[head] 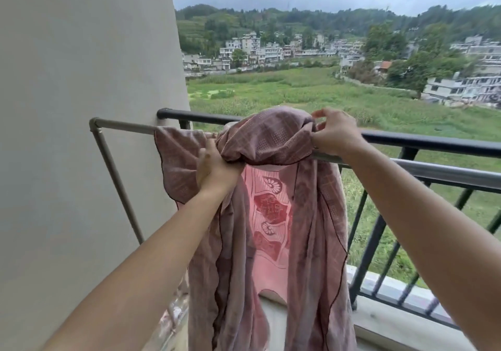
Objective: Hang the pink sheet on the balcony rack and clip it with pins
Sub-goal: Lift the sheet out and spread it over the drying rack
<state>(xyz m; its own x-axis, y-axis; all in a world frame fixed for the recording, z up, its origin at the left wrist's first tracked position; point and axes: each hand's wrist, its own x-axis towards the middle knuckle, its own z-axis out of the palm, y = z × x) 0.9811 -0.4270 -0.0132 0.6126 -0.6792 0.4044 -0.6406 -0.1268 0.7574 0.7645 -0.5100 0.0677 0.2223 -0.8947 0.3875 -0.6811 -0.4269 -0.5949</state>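
The pink sheet (271,139) hangs bunched over the rack bar (124,127), my left hand (214,165) and right hand (334,135) gripping it with closed fingers (227,162); spreading and pinning remain.

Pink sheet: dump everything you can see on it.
The sheet is thin, dusty-pink cloth with a faint check and dot weave and a dark scalloped edge; a brighter pink layer with red leaf prints shows between the folds. It lies bunched over the grey rack, not spread, with long folds hanging down on the near side. The left hand grips the bunch at its left; the right hand pinches its top right. No clip shows on it.
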